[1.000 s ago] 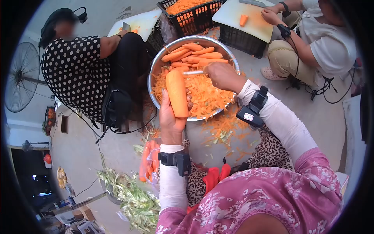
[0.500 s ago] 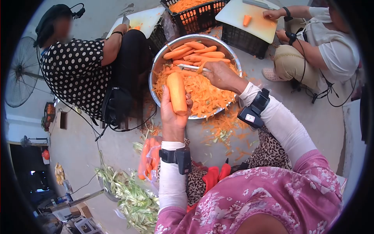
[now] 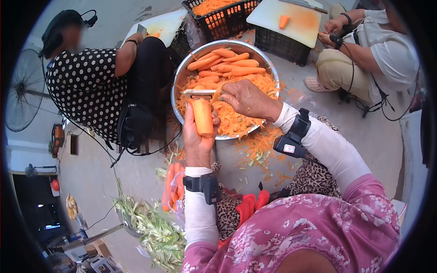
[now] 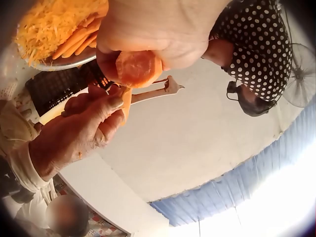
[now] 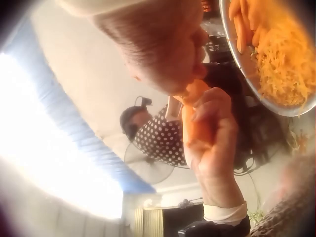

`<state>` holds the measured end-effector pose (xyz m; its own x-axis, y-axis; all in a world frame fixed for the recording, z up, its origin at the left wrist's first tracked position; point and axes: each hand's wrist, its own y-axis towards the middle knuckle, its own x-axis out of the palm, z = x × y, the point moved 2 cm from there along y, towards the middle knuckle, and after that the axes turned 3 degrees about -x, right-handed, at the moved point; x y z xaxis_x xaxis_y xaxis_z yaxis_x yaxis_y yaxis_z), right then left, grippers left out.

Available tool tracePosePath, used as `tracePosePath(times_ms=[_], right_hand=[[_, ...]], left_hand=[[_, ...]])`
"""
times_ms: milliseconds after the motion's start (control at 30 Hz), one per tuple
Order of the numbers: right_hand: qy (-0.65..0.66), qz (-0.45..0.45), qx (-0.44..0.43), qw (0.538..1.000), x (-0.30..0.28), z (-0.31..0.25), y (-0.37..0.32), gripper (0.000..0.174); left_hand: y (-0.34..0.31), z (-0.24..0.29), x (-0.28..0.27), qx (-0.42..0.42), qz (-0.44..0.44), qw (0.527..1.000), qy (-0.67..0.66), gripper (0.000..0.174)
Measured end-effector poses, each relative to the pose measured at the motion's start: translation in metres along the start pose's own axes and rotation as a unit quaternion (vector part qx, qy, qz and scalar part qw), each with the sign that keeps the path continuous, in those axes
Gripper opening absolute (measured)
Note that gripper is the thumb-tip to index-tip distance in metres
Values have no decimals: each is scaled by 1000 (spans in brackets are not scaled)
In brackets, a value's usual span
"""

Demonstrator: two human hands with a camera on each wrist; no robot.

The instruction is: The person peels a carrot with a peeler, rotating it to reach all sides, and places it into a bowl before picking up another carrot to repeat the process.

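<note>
In the head view my left hand grips a thick peeled carrot, fingers and thumb wrapped around its sides. My right hand pinches the handle end of a peeler, which lies crosswise over the carrot's far end. A strip of peel hangs by the right fingertips. The carrot's blunt cut end faces the left wrist camera. Both hands are above the near part of a metal basin holding whole carrots and a heap of shredded peelings.
Peelings litter the floor by the basin. A bag of carrots and a pile of green-white leaves lie at lower left. Two people sit opposite beside cutting boards; a black crate of orange shreds stands between.
The peeler went right, off the carrot, then came back left across its far end. The left hand and carrot shifted slightly. The person at right drew a hand back from the board.
</note>
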<state>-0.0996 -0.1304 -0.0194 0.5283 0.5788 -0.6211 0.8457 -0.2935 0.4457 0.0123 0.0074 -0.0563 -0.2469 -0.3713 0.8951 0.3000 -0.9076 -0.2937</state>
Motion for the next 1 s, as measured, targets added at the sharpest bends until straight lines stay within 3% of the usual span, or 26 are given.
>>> tracePosePath(times_ms=[33, 133, 233, 267, 633, 700, 733, 800, 933, 1000], right_hand=[[-2, 2, 0, 1000, -3, 7, 2, 24], [-175, -149, 154, 961, -4, 39, -2, 19], [-166, -113, 205, 958, -4, 52, -7, 18], [-120, -90, 204, 967, -6, 55, -3, 17], [-95, -96, 153, 979, -6, 45, 2, 16], [-43, -9, 112, 993, -8, 36, 3, 16], [-43, -12, 111, 993, -9, 29, 4, 16], [96, 11, 46, 994, -13, 10, 6, 19], [38, -67, 14, 997, -9, -13, 0, 19], [26, -61, 19, 998, -8, -16, -2, 19]], left_hand=[[-1, -1, 0, -1, -2, 1000, 1, 45], [-4, -2, 13, -35, -65, 997, 26, 46], [-3, -4, 19, 8, -38, 999, 33, 47], [-3, -4, 18, 18, -23, 999, 33, 47], [-1, 0, 5, 64, 91, 989, 102, 44], [-2, 0, 4, 63, 97, 987, 114, 43], [-2, 0, 4, 67, 102, 985, 122, 42], [1, 1, -1, 70, 103, 984, 130, 42], [4, -1, -5, 47, 98, 989, 96, 43], [3, -1, -1, 40, 94, 991, 84, 43]])
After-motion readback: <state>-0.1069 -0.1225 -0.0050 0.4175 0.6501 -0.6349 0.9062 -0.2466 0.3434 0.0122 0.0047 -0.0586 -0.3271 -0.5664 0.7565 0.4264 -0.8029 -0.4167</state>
